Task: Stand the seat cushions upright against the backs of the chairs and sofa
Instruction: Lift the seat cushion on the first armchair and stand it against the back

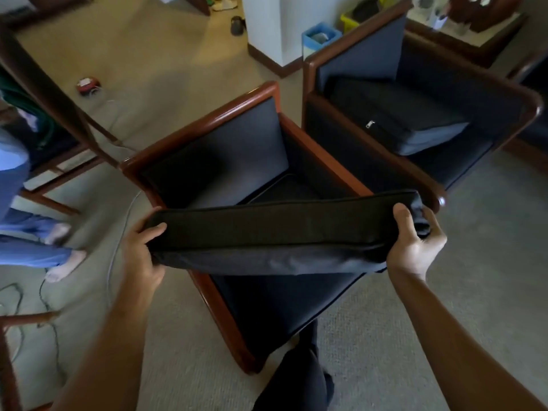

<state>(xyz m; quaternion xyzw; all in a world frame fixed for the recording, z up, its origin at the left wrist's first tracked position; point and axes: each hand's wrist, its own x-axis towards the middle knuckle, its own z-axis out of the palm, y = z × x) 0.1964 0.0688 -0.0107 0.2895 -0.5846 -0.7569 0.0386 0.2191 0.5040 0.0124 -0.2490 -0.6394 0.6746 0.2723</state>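
— Gripping what, exactly?
— Clamping both ends of a dark navy, thick rectangular fabric seat cushion [281,232]: left hand [142,247] with thumb laid over the near face and fingers curled out of sight behind the left end; right hand [415,241] with thumb on top and fingers wrapped into bunched fabric at the right end.
— Lying flat or raised?
— Raised, front edge facing the camera, held crosswise above the front of the nearer wooden-framed armchair with navy upholstery [207,149], clear of its bare seat base.
— And beyond that?
— Just beside it on the right, a second matching wood-trimmed navy armchair [444,93], with its own zippered navy cushion [397,120] tilted up toward the backrest. Further left, on beige carpet [166,63], bare feet and blue trouser legs of another person [38,241], plus loose cables [118,232]. Back by the white wall, a blue plastic bin [320,37].
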